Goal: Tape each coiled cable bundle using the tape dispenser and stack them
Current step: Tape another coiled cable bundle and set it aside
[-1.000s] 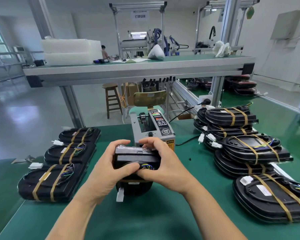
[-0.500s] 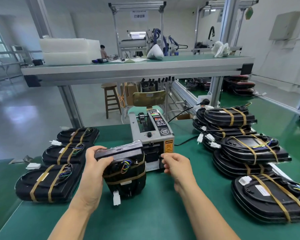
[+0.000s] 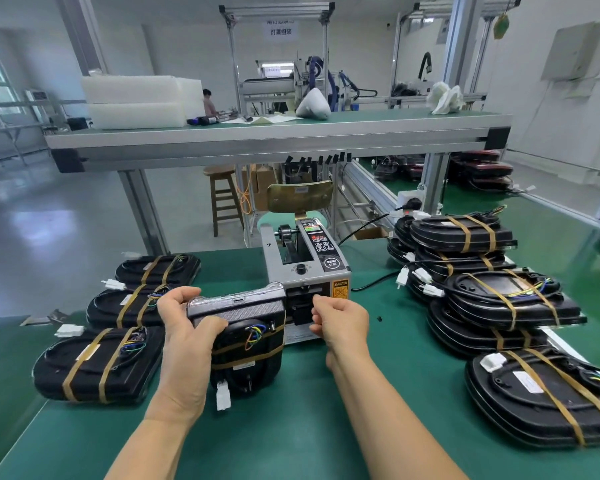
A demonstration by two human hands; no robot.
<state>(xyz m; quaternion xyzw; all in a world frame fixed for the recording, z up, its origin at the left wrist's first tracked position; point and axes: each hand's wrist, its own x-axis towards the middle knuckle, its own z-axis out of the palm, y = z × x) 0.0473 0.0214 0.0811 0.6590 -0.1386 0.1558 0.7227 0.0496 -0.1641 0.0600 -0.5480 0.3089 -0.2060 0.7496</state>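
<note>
Black bundle [image 3: 246,344] in left hand [image 3: 187,344]

The cable bundle [image 3: 246,341] hides the tape dispenser's [image 3: 305,268] lower left front.

Factory assembly floor: green-matted workbenches [image 3: 413,427], aluminium-frame stations [image 3: 278,15], stacked taped units [image 3: 492,299].

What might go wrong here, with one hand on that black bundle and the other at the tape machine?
Only the left hand holds the upright bundle; it might slip or tip. The right hand is at the outlet of the tape dispenser, beside a caution label. The dangling white connector could snag.
</note>
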